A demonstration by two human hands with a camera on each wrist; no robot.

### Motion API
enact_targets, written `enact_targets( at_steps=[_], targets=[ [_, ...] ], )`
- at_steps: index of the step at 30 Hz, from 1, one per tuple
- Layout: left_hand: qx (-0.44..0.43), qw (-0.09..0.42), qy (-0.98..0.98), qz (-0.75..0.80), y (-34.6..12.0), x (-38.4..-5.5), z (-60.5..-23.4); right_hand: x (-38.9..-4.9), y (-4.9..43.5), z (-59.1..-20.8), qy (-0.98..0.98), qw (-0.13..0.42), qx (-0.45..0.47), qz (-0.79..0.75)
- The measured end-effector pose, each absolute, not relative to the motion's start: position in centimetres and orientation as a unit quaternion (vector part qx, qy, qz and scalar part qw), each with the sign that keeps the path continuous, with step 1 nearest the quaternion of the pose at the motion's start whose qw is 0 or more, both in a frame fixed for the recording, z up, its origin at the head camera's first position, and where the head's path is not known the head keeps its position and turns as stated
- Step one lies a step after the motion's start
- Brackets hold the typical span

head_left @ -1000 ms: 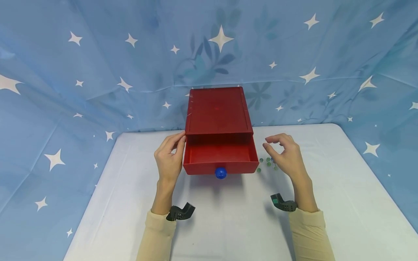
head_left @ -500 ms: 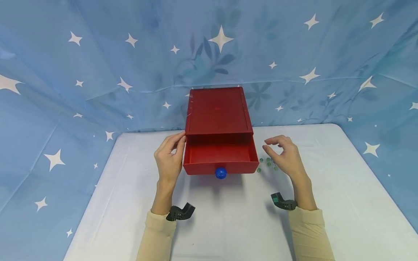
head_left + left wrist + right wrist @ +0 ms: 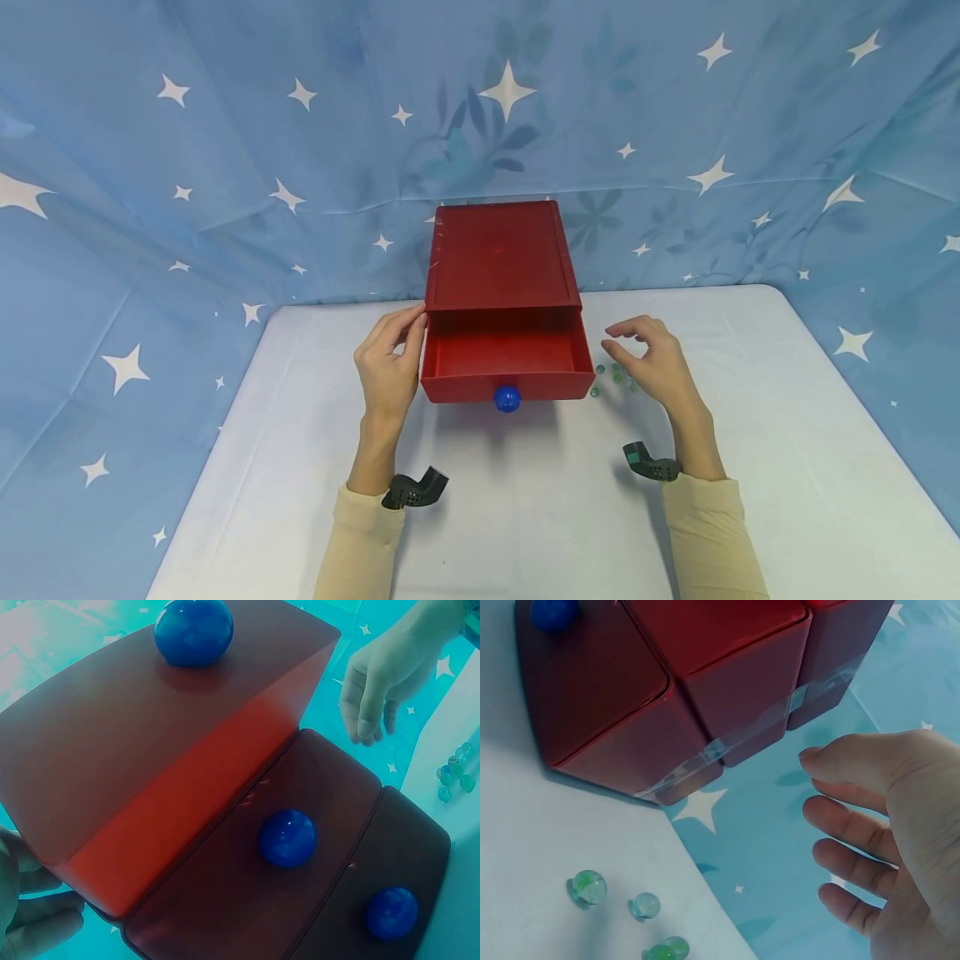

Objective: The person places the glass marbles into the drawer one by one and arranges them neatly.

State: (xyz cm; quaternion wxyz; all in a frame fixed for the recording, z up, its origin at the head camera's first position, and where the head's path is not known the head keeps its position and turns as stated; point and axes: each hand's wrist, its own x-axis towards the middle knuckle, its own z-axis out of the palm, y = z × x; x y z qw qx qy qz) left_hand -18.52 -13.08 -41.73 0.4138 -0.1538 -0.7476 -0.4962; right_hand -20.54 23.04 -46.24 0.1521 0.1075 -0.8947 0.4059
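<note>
A red drawer cabinet [image 3: 498, 254] stands at the back middle of the table, its top drawer [image 3: 465, 387] pulled out. Nothing shows inside that drawer, and a round blue knob [image 3: 507, 399] sits on its front. My left hand [image 3: 390, 358] rests its fingertips at the cabinet's left side, beside the drawer; its fingers [image 3: 45, 922] show by the drawer's edge in the left wrist view. To the right, apart from the cabinet, my right hand [image 3: 658, 358] hovers with fingers loosely curved and nothing between them. Several green and clear glass marbles [image 3: 590, 886] lie on the table near it.
Below the open drawer are two closed ones, with blue knobs [image 3: 288, 838] of their own. Clear tape [image 3: 714, 750] runs along the cabinet's side. A blue star-printed cloth [image 3: 300, 150] hangs behind the white table [image 3: 495, 517].
My right hand has shifted slightly down and left in the head view, its finger gap still empty. The left hand, cabinet and drawer stay where they were.
</note>
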Motion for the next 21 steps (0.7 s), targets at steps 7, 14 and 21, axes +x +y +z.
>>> enact_targets(
  at_steps=[7, 14, 21],
  targets=[
    [-0.153, 0.413, -0.747, -0.498, -13.1, -18.5, -41.7, -20.8, 23.2, -47.0, -0.897, 0.138, 0.105, 0.407],
    [-0.157, 0.415, -0.747, -0.495, -13.1, -18.5, -41.8, -21.0, 23.4, -47.4, -0.898, 0.137, 0.109, 0.403],
    [-0.158, 0.417, -0.746, -0.494, -13.1, -18.6, -41.7, -21.1, 23.4, -47.8, -0.901, 0.127, 0.105, 0.401]
  ],
)
